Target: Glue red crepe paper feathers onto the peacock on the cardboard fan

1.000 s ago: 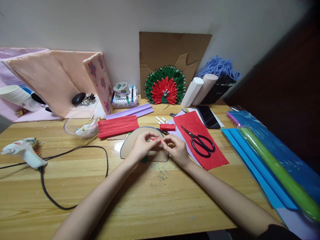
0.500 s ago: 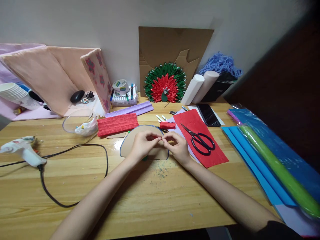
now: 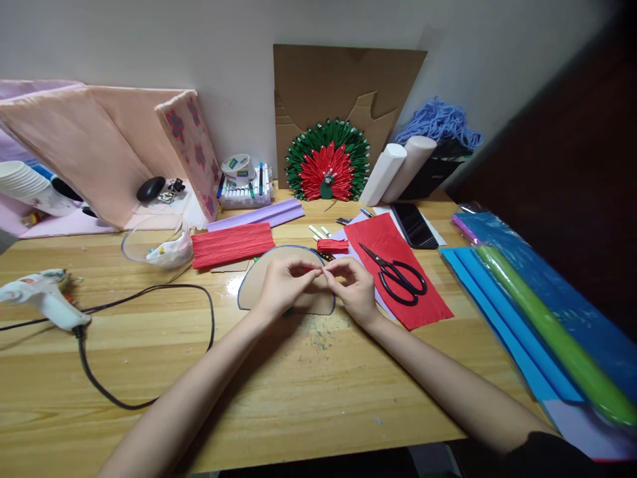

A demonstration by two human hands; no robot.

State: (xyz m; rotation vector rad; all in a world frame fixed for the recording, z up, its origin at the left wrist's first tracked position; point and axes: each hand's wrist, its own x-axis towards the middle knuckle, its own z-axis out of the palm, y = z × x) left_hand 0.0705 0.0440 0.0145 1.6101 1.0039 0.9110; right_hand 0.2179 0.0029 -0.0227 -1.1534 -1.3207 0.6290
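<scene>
My left hand (image 3: 286, 285) and my right hand (image 3: 353, 285) meet fingertip to fingertip, both pinched on a tiny piece of red paper that the fingers mostly hide. Under them lies a half-round piece of cardboard (image 3: 259, 285) with a blue edge, flat on the wooden table (image 3: 318, 392). Beside my right hand, black-handled scissors (image 3: 398, 275) rest on a sheet of red paper (image 3: 430, 305). A small folded red strip (image 3: 332, 246) sits just beyond the fingers. To the left is a larger piece of red crepe paper (image 3: 233, 244).
A white glue gun (image 3: 42, 299) with a looping black cord (image 3: 213, 318) lies at left. Behind stands a green and red peacock craft (image 3: 328, 166) against cardboard (image 3: 343, 79). A phone (image 3: 414, 226), rolled papers (image 3: 547, 318) and a clear bowl (image 3: 129, 249) surround the work area.
Both hands keep their pinch over the cardboard, with only a slight shift of the fingers. Less red shows between the fingertips. The whole view has shifted slightly.
</scene>
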